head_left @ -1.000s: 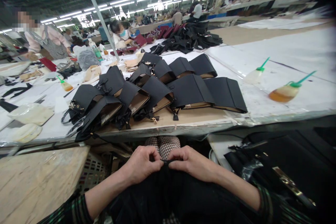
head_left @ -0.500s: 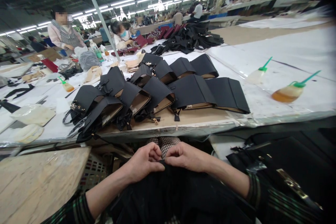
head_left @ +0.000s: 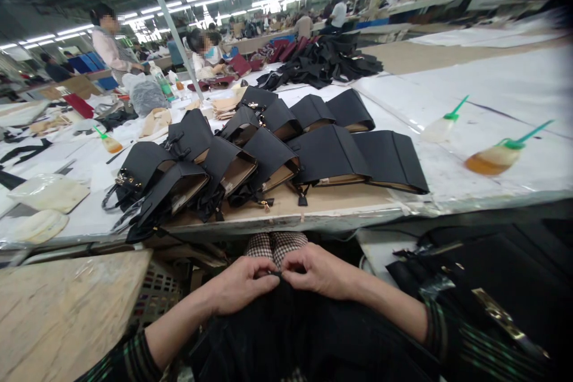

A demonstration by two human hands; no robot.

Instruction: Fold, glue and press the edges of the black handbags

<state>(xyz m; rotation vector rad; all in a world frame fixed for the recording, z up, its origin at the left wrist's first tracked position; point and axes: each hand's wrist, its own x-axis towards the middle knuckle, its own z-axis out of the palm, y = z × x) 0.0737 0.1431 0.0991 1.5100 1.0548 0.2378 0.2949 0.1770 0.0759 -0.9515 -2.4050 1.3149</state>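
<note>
Over my lap lies a dark black piece of cloth or soft leather [head_left: 286, 316]; its exact kind is hard to make out. My left hand [head_left: 246, 283] pinches its upper edge between thumb and curled fingers. Close beside it, my right hand [head_left: 308, 271] pinches the same edge, the fingertips of both hands nearly touching. Whatever small part sits between the fingertips is hidden. Beyond my hands, on the table, several black handbag bodies [head_left: 329, 155] lie in overlapping rows, their tan insides showing.
The white worktable [head_left: 470, 200] has its front edge just past my knees. Glue bottles [head_left: 492, 158] stand at right. A stained board [head_left: 67, 304] is at lower left, beside a plastic crate [head_left: 159, 289]. Black bags with gold hardware [head_left: 501, 310] lie at right. A person [head_left: 111, 48] stands across the table.
My left hand's fingers have straightened and closed down toward the thumb. The right hand stays almost still. The view shifts slightly, and the person across the table has turned and leaned.
</note>
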